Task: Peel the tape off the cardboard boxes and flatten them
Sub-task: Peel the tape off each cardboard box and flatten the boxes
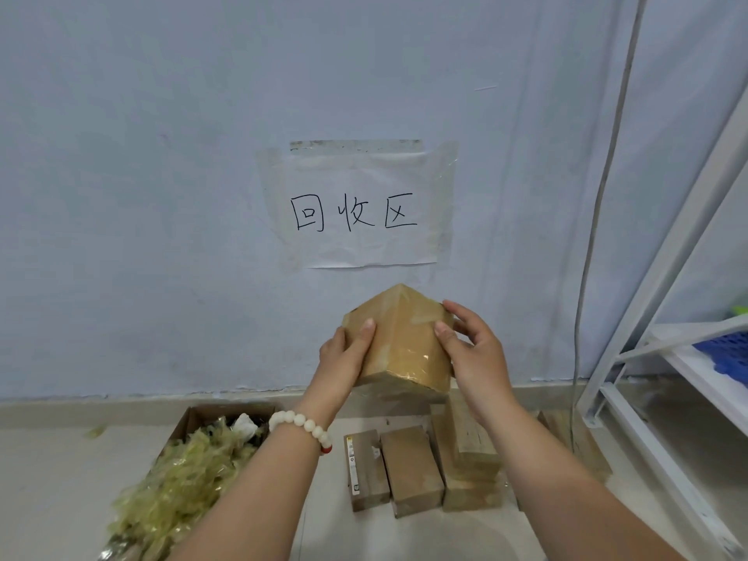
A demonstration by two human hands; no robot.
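Head view: we hold a brown cardboard box [400, 342] bound in glossy clear tape up in both hands, off the pale floor [60, 479] and in front of the light blue wall [141, 196], with one corner tipped upward. Our left hand [344, 352] grips the box's left side, the thumb pressed flat on the near face and the other fingers hidden behind the cardboard. Our right hand [475, 352] grips the right side, thumb on the near face and fingers [459, 311] curled over the far right edge. A white bead bracelet [301, 425] with one red bead circles the left wrist.

Above the box, a white paper sign [356, 212] bearing three handwritten black characters is fixed to the wall under clear film.

Toward the floor's left, close to its far edge at the foot of the wall, sits an open brown cardboard carton [194, 413] heaped with crumpled yellowish clear tape [182, 479], which spills over its near rim. Below our hands a small labelled brown box [362, 467] and a plain small brown box [409, 469] lie side by side, touching. Just to their right is a stack of brown cardboard pieces [471, 475], partly hidden by our right forearm; we cannot tell whether these are flattened.

Along the floor's right edge stands a white metal shelf frame [668, 277], with a blue plastic crate [724, 350] on one shelf. A thin grey cable [599, 216] runs down the wall beside it.
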